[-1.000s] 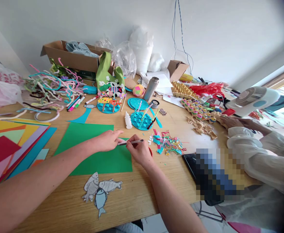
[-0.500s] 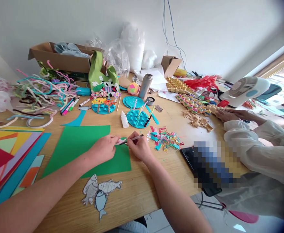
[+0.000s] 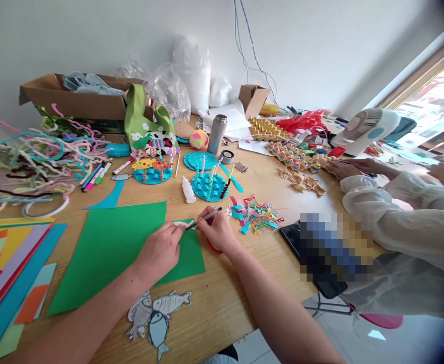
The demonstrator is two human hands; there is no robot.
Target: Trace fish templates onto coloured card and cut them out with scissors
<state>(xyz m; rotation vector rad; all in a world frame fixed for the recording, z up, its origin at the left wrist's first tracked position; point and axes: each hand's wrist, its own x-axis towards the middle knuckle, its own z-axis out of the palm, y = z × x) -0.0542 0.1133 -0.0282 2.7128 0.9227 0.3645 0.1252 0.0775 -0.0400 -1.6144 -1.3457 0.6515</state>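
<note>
At a wooden table [image 3: 270, 275], we find the right hand [image 3: 217, 231] closed on a slim dark pen [image 3: 210, 213], its tip at a pale cutout [image 3: 181, 223] on green paper [image 3: 117, 242]; the left hand [image 3: 160, 253] has fingers together beside that cutout, whether gripping we cannot tell. Around them we record paper fish [image 3: 158, 328], a white bottle [image 3: 188, 191] and scraps [image 3: 257, 215].

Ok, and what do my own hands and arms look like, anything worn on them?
Your left hand and right hand are both ungloved. The left forearm and right forearm show no sleeve, watch or bracelet. I see no rings, though some fingers are partly hidden.
</note>
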